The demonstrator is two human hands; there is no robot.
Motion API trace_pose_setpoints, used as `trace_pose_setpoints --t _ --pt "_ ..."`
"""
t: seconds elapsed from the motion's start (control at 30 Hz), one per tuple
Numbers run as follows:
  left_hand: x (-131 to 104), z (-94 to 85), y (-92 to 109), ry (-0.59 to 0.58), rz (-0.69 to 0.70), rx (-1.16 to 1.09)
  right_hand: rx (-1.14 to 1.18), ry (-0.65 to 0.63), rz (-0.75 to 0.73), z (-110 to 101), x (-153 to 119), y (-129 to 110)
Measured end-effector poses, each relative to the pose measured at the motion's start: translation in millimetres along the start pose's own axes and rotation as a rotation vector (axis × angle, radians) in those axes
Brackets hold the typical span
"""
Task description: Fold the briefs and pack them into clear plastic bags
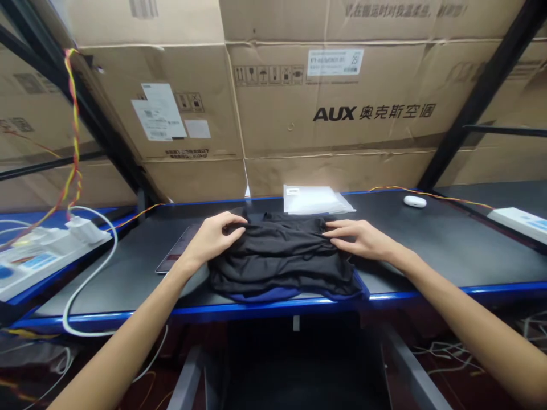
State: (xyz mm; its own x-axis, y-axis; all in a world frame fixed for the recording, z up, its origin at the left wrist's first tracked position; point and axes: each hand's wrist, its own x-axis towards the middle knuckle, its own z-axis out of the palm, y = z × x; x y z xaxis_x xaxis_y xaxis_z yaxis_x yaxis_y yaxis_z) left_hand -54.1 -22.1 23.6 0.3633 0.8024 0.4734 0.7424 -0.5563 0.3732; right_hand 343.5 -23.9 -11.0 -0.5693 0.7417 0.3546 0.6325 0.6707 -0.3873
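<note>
with the black cloth as the middle of the clock, it lies on the dark tabletop close to the near edge, spread wide, its surface gathered into crosswise wrinkles. blue fabric peeks out beneath it at 6 o'clock and again at the 4 o'clock corner.

the left hand is at the cloth's 10 o'clock corner, thumb and index finger closed in a pinch on the material. the right hand meets the edge at 2 o'clock with fingers stretched out, their tips touching the cloth; whether they pinch it i cannot tell.

a flat dark device lies at 9 o'clock, partly hidden by the left hand and forearm. a pale plastic packet rests just beyond the cloth at 12 o'clock, and a small white case sits well apart at 2 o'clock. farther out, one white power strip with plugs in it stands at 9 o'clock, and a second strip at 3 o'clock. behind everything, at 12 o'clock, rises cardboard printed with "aux".
</note>
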Motion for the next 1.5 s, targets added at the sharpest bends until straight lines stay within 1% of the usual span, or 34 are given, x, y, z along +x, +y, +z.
trace_pose_setpoints --t 0.07,0.13,0.23,0.3,0.37,0.47,0.53,0.6,0.67,0.77,0.83,0.87,0.93,1.0,1.03,1.1,1.17,1.23,1.3,1.4,1.5 --pt "-1.6 -3.7 3.6 0.008 -0.009 -0.066 0.057 0.055 -0.001 -1.9 0.0 -1.2" --pt "-5.3 -8.6 6.7 -0.009 -0.016 -0.154 0.125 0.132 0.005 -5.7 -1.2 -4.7" --pt "-14.6 -18.3 9.0 -0.077 -0.011 -0.284 0.235 0.241 0.015 -14.6 -6.5 -16.0" --pt "-21.4 -25.0 9.3 -0.135 0.020 -0.316 0.310 0.253 0.007 -20.8 -12.1 -26.3" --pt "-27.3 -30.3 9.6 -0.216 0.075 -0.308 0.364 0.190 -0.027 -25.2 -18.1 -36.2" --pt "-32.7 -34.1 12.3 -0.393 0.150 -0.280 0.389 0.018 -0.096 -26.4 -24.8 -46.2" --pt "-34.2 -34.5 15.2 -0.498 0.187 -0.272 0.391 -0.091 -0.110 -24.3 -26.8 -48.9" --pt "-34.3 -34.1 18.0 -0.554 0.214 -0.282 0.398 -0.178 -0.102 -21.4 -26.9 -49.4" --pt "-33.2 -33.8 19.9 -0.579 0.214 -0.290 0.416 -0.239 -0.093 -19.5 -25.9 -49.1" --pt "-29.0 -33.1 21.2 -0.583 0.136 -0.250 0.434 -0.271 -0.040 -19.7 -23.2 -49.0" --pt "-23.9 -31.5 21.6 -0.548 0.067 -0.195 0.414 -0.240 0.051 -21.2 -20.0 -48.2" --pt "-20.4 -30.1 21.8 -0.508 0.042 -0.172 0.394 -0.202 0.100 -22.1 -17.5 -46.9" --pt "-11.6 -26.4 21.7 -0.408 0.020 -0.144 0.331 -0.080 0.172 -23.4 -10.0 -41.5" --pt "-1.1 -21.1 20.7 -0.323 0.052 -0.135 0.238 0.058 0.170 -23.9 0.8 -32.2" --pt "4.5 -17.9 19.5 -0.304 0.092 -0.125 0.182 0.106 0.130 -23.8 7.1 -26.4" --pt "15.4 -10.3 15.8 -0.314 0.195 -0.074 0.060 0.099 0.020 -22.3 20.5 -14.1" --pt "24.7 -2.1 11.0 -0.357 0.269 0.022 -0.035 0.030 -0.039 -18.7 32.8 -3.0" --pt "31.8 5.3 6.3 -0.391 0.292 0.119 -0.101 -0.051 -0.061 -13.8 41.7 5.0" --pt "36.2 10.1 3.0 -0.407 0.298 0.161 -0.122 -0.096 -0.065 -9.7 45.9 8.8" --pt "38.5 11.0 1.7 -0.413 0.288 0.139 -0.063 -0.065 -0.049 -10.3 43.8 6.8" --pt "39.6 7.9 2.5 -0.379 0.225 0.056 0.057 0.001 0.003 -19.1 36.9 1.5"
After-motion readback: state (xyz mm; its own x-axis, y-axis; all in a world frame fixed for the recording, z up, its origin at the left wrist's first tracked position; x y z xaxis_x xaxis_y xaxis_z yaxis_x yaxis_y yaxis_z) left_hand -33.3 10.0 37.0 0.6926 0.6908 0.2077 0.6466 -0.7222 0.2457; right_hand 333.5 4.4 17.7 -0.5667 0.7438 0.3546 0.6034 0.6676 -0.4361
